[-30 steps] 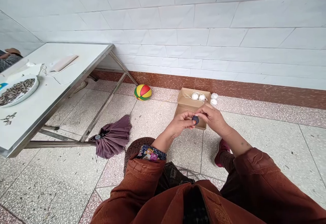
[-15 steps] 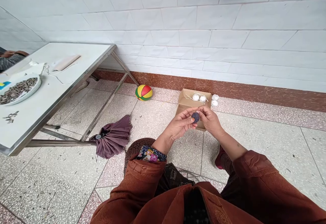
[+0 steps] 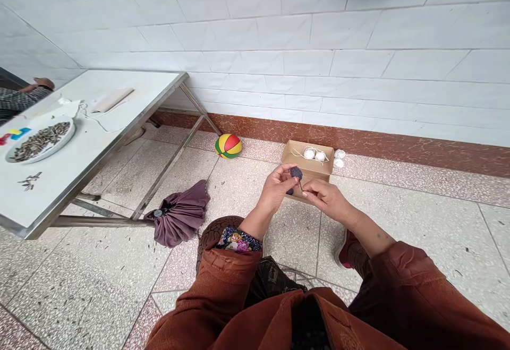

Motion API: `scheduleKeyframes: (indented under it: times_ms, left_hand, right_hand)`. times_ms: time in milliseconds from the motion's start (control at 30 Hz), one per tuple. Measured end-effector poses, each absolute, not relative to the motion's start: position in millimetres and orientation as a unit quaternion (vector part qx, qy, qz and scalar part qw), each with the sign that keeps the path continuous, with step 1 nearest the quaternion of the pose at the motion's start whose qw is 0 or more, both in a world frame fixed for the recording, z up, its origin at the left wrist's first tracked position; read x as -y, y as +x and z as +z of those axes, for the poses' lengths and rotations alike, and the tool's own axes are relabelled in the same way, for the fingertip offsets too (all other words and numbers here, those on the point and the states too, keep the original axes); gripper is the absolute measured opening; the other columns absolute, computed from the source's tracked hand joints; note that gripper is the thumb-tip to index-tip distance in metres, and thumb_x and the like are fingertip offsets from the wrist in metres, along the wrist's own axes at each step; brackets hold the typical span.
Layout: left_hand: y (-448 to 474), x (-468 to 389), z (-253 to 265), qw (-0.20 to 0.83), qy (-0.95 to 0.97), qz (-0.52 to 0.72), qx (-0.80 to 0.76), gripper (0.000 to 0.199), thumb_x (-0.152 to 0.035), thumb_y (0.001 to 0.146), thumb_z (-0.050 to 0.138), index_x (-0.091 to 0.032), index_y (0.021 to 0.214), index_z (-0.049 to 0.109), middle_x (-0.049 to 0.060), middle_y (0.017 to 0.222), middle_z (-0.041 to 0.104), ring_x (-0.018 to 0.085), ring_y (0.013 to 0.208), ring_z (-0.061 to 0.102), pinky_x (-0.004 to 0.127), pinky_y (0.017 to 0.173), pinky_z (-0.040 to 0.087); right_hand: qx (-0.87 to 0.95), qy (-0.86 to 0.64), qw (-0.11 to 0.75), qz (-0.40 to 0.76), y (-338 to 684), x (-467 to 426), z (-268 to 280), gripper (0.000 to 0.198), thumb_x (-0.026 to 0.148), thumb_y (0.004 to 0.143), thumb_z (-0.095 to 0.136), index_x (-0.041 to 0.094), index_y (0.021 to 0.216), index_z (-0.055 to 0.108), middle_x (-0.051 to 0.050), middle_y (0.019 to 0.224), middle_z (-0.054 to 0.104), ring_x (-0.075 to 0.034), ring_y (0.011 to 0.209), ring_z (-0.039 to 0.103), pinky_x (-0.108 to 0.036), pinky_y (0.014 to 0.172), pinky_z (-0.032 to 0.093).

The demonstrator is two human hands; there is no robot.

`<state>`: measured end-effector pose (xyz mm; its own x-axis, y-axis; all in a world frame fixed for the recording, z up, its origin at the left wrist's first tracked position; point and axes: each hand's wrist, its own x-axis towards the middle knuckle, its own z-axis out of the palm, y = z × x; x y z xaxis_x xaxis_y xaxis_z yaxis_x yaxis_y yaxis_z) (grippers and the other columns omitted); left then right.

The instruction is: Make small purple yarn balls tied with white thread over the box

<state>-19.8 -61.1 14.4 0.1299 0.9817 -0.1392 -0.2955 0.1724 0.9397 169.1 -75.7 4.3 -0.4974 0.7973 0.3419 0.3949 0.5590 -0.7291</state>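
Note:
My left hand is closed round a small dark grey-purple ball of yarn, gripping it between thumb and fingers. A short dark yarn strand runs down from the ball to my right hand, whose thumb and forefinger pinch it. Both hands are above an open cardboard box on the floor. In its far part lie two white yarn balls with loose ends. Another dark ball shows under my left hand, partly hidden.
More white yarn balls lie right of the box. A striped ball is by the wall. At left stands a metal-framed table with a plate of seeds; a folded umbrella lies beside it. Another person's sleeve shows behind.
My hands have moved apart; the right went down and right, drawing out a strand. The dark ball moved slightly up and left in my left hand. The view shifted slightly.

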Motion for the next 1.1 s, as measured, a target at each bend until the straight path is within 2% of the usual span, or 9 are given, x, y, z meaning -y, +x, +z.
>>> scheduleKeyframes:
  times_ms: [100,167,333,533,667,800,967,1033,1100]
  left_hand:
    - [-16.1,62.0,15.3,0.569,0.467,0.499,-0.458,0.047,-0.019,0.067,0.081,-0.019,0.11,0.061,0.0,0.096,0.066,0.007,0.071,0.057,0.023,0.07,0.044]
    - [-13.1,64.6,16.6,0.56,0.498,0.48,-0.456,0.051,-0.017,0.066,0.081,-0.02,0.111,0.057,0.0,0.098,0.064,0.008,0.073,0.056,0.023,0.07,0.043]
    - [-10.7,71.7,21.8,0.636,0.523,0.44,-0.36,0.057,-0.02,0.07,0.082,-0.023,0.119,0.052,-0.001,0.095,0.063,0.01,0.077,0.058,0.025,0.073,0.043]
    - [-12.8,70.0,22.9,0.675,0.45,0.473,-0.343,0.041,-0.023,0.071,0.084,-0.02,0.106,0.063,0.001,0.094,0.067,0.012,0.085,0.061,0.027,0.082,0.046]
    - [-14.1,65.2,17.9,0.64,0.418,0.516,-0.386,0.042,-0.023,0.068,0.084,-0.019,0.105,0.063,0.0,0.09,0.067,0.011,0.083,0.061,0.027,0.082,0.047]
    - [-15.5,61.3,13.3,0.574,0.449,0.527,-0.437,0.039,-0.019,0.069,0.079,-0.019,0.104,0.063,-0.001,0.087,0.065,0.01,0.077,0.057,0.025,0.076,0.045]
    - [-11.6,65.7,14.0,0.536,0.549,0.454,-0.453,0.032,-0.018,0.07,0.076,-0.018,0.1,0.065,-0.001,0.085,0.061,0.01,0.072,0.053,0.025,0.07,0.043]
    - [-9.7,69.3,17.0,0.558,0.57,0.426,-0.426,0.032,-0.019,0.071,0.077,-0.018,0.1,0.064,0.0,0.087,0.061,0.009,0.071,0.053,0.025,0.07,0.043]
    - [-8.7,72.1,20.7,0.602,0.565,0.413,-0.385,0.041,-0.02,0.071,0.079,-0.019,0.107,0.06,0.0,0.089,0.062,0.01,0.073,0.055,0.026,0.072,0.044]
  right_hand:
    - [0.795,-0.365,0.372,0.309,172.6,74.4,15.4,0.015,0.032,0.099,0.057,0.023,0.092,0.067,-0.002,0.08,0.067,-0.016,0.07,0.061,-0.029,0.066,0.048]
    - [0.777,-0.376,0.4,0.308,174.7,70.8,21.0,0.014,0.033,0.097,0.059,0.024,0.091,0.068,-0.002,0.079,0.067,-0.017,0.07,0.06,-0.029,0.066,0.047]
    - [0.705,-0.447,0.457,0.308,176.4,56.4,19.0,0.015,0.034,0.094,0.061,0.024,0.084,0.066,-0.002,0.078,0.065,-0.018,0.071,0.058,-0.032,0.068,0.047]
    - [0.711,-0.455,0.414,0.341,167.2,59.2,-0.6,0.016,0.029,0.096,0.053,0.023,0.087,0.065,-0.002,0.08,0.066,-0.019,0.073,0.061,-0.031,0.07,0.048]
    - [0.768,-0.429,0.368,0.3,163.3,72.4,-4.0,0.017,0.031,0.099,0.054,0.023,0.088,0.066,-0.003,0.083,0.065,-0.02,0.08,0.063,-0.032,0.073,0.048]
    - [0.82,-0.363,0.335,0.288,166.6,79.7,6.9,0.02,0.034,0.102,0.053,0.025,0.094,0.069,-0.003,0.083,0.064,-0.018,0.074,0.061,-0.03,0.07,0.048]
    - [0.793,-0.36,0.403,0.281,176.4,71.4,26.3,0.018,0.036,0.099,0.058,0.027,0.093,0.072,-0.003,0.081,0.067,-0.019,0.073,0.061,-0.032,0.068,0.049]
    - [0.769,-0.385,0.429,0.276,179.8,65.0,29.0,0.017,0.036,0.097,0.06,0.027,0.09,0.073,-0.003,0.081,0.068,-0.02,0.076,0.062,-0.033,0.07,0.05]
    - [0.745,-0.416,0.44,0.279,181.7,59.2,27.1,0.016,0.035,0.096,0.062,0.026,0.087,0.072,-0.003,0.079,0.067,-0.019,0.075,0.061,-0.033,0.069,0.049]
